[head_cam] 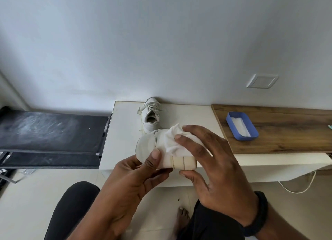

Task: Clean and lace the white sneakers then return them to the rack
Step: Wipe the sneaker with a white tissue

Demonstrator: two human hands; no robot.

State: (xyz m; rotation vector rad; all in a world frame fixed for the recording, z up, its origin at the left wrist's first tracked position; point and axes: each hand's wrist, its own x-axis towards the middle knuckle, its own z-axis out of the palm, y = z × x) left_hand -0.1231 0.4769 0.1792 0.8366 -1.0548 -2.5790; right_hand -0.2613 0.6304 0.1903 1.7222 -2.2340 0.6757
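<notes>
My left hand (136, 178) grips a white sneaker (149, 146) from below, thumb on its side, holding it above the front edge of the white counter (122, 132). My right hand (215, 164) presses a crumpled white wipe (175, 137) against the top of that sneaker, fingers spread over it. The second white sneaker (151, 114) stands on the counter behind, by the wall, with its laces in and its opening facing me.
A blue tray (241, 125) with white wipes lies on the wooden top (280, 137) to the right. A dark shoe rack (52, 132) stands at the left. A white cable (298, 187) hangs under the counter. My knees and a bare foot are below.
</notes>
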